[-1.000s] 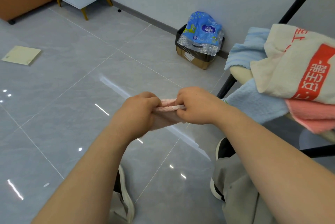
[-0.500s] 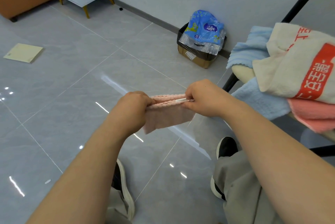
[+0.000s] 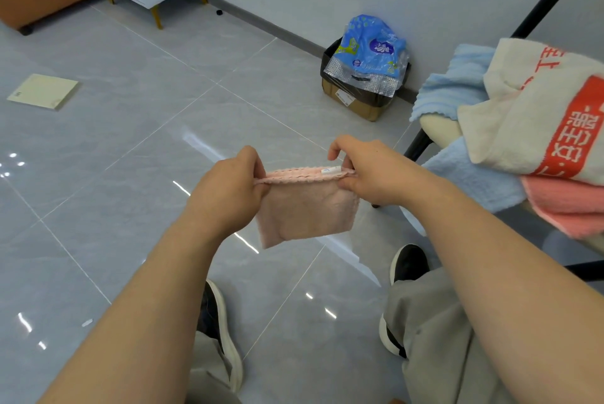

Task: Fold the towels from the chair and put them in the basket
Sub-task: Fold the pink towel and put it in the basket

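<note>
A person's left hand [image 3: 225, 188] and right hand [image 3: 369, 171] each pinch a top corner of a folded pink towel [image 3: 305, 209], held taut above the tiled floor [image 3: 130, 148]. More towels [image 3: 536, 116] lie heaped on the chair [image 3: 438, 131] at right.

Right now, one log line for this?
left hand pinches pink towel, top-left corner | right hand pinches top-right corner | towel hangs folded above floor | more towels on chair | basket: not in view
</note>
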